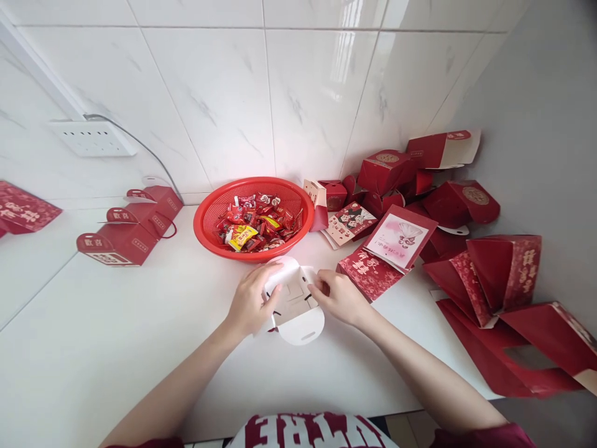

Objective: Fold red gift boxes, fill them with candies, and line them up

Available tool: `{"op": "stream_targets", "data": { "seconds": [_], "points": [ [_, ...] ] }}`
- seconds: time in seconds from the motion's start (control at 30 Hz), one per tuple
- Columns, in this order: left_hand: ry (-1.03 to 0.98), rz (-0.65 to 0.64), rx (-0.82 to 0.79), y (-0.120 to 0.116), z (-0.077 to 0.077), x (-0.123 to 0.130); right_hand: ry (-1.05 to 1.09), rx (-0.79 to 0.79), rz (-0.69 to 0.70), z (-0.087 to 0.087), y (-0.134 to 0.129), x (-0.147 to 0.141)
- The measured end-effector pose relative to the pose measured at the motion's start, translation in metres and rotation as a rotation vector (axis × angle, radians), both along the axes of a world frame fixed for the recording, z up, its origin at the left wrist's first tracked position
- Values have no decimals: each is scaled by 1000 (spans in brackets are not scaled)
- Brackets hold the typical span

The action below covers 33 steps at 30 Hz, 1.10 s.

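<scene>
An opened gift box [293, 298], white inside, stands on the counter in front of me, its rounded flaps spread outward. Small dark cord ends show inside its walls. My left hand [255, 297] holds the box's left side, thumb over the inner edge and fingers along the outside. At the right wall, my right hand [338, 295] has its fingers curled and pinched at the edge; what lies between the fingertips is too small to make out. Just behind the box sits a red plastic basket [205, 233] with many wrapped candies [261, 224] in it.
Folded red boxes [133, 227] stand in a row at the left, with another red box [25, 208] at the far left. Many red boxes [387, 171], cards [398, 239] and red bags [504, 274] crowd the right. A socket strip [93, 138] with a cable is on the tiled wall.
</scene>
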<state>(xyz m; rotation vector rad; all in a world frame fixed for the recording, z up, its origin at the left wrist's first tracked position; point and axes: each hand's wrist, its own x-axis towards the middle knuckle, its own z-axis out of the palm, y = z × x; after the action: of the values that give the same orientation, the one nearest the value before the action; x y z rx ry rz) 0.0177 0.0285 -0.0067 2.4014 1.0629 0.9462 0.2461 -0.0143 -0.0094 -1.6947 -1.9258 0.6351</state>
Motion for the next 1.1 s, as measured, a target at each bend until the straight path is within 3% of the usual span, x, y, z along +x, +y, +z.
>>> {"op": "stream_targets", "data": {
  "seconds": [0.17,0.37,0.53,0.67,0.8,0.9,1.0,1.1],
  "points": [
    [-246,-67,-341,0,-14,5,-122,-111,-25,5,4,-12],
    [-640,117,-682,8,-36,13,-124,-156,72,3,5,-19],
    [-744,176,-770,15,-44,19,-130,-153,70,-4,1,-25],
    [-802,141,-792,15,-45,19,-147,-141,28,-5,-1,-28],
    [-824,101,-779,13,-44,16,-178,-109,-56,3,3,-19],
    [-823,90,-762,12,-47,15,-197,25,-108,12,13,-13],
    [-813,74,-760,11,-50,14,-261,150,-43,20,25,-15],
    [-799,72,-765,10,-53,13,-367,152,20,24,35,-22]
  ]
}}
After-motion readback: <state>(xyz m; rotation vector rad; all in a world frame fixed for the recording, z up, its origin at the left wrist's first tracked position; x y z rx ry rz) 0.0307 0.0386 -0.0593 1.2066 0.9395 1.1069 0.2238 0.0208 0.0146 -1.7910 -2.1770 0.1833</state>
